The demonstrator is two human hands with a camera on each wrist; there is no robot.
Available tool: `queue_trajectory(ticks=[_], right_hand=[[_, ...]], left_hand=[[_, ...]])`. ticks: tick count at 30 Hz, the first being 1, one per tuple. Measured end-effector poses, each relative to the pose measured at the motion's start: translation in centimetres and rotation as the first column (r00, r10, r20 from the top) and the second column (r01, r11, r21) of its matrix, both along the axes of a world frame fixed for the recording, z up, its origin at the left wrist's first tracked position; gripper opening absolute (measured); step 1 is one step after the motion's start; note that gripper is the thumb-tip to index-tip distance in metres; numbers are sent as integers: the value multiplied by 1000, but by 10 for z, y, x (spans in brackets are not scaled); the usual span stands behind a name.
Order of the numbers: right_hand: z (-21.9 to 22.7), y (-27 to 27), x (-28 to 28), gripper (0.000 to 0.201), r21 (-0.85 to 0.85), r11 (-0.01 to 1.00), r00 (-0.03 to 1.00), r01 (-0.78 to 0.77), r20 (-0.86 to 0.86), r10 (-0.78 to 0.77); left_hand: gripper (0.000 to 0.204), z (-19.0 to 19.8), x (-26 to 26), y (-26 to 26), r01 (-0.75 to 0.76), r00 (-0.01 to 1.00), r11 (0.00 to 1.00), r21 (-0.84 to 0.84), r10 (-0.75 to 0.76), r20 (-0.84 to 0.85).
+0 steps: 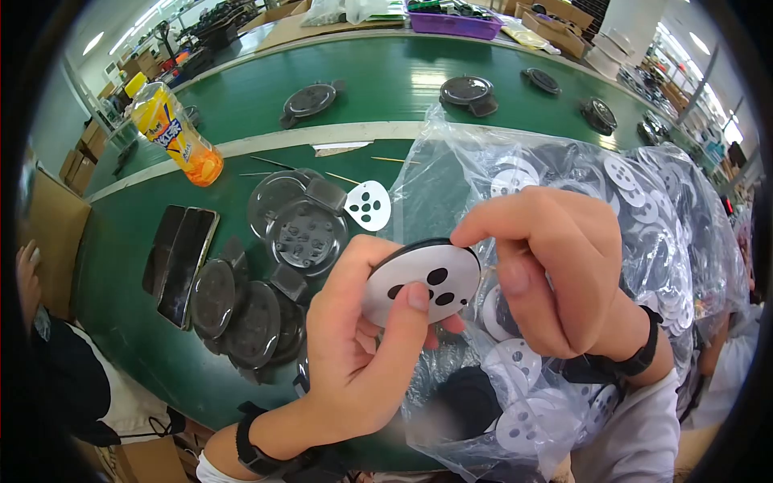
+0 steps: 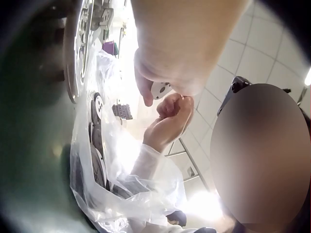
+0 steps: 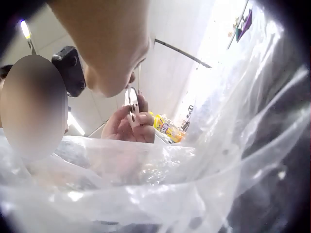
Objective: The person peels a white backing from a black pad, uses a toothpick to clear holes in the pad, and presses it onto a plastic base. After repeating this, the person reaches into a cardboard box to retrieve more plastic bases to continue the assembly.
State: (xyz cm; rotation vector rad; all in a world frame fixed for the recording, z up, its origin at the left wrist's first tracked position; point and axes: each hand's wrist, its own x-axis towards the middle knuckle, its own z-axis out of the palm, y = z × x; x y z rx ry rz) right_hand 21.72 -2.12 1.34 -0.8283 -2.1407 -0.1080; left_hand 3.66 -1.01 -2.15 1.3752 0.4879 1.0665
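Overhead, both hands' fingers pinch a round white disc with black oval holes and dark rim, left hand beneath, right hand at its edge.

Your left hand grips a white round disc with black holes, thumb across its face. Your right hand pinches the disc's upper rim. Behind them lies a clear plastic bag full of similar discs; black round covers cluster on the green table.
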Motion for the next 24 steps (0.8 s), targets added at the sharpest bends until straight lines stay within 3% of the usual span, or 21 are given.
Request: queue_trajectory(ticks=[3, 5, 11, 15, 17, 18, 20, 21, 23, 24], right_hand=[[-7, 2, 1, 14, 73, 997, 998, 22, 53, -26], [-4, -2, -4, 10, 44, 994, 995, 95, -19, -95], [-5, -3, -2, 11, 19, 996, 995, 90, 42, -91], [-5, -2, -1, 13, 34, 996, 995, 85, 56, -87], [-7, -2, -5, 11, 63, 994, 996, 85, 17, -86], [-6, -4, -6, 11, 63, 994, 996, 85, 16, -86], [-1, -7, -6, 7, -95, 991, 995, 97, 18, -95], [-3, -7, -7, 7, -95, 991, 995, 97, 18, -96], [-7, -6, -11, 8, -89, 988, 977, 124, -165, -138], [-8, -5, -10, 8, -89, 988, 977, 125, -165, -138]], left_hand=[[13, 0, -2, 0, -23, 1000, 999, -35, 23, 11], [18, -1, -3, 2, -28, 990, 986, 165, 51, -131], [19, -1, -3, 2, -29, 987, 981, 190, 59, -152], [19, 0, -2, 1, -50, 989, 982, 183, 75, -130], [14, 3, -2, -1, -52, 998, 999, 12, 53, -33], [14, 3, -3, -1, -53, 998, 999, 12, 53, -34], [14, 1, -3, 0, -43, 998, 997, 62, 45, -41], [14, 2, -3, 0, -42, 998, 997, 62, 45, -41], [14, 4, -3, -2, -50, 998, 999, 15, 51, -40], [14, 4, -3, -2, -49, 998, 999, 15, 50, -40]])
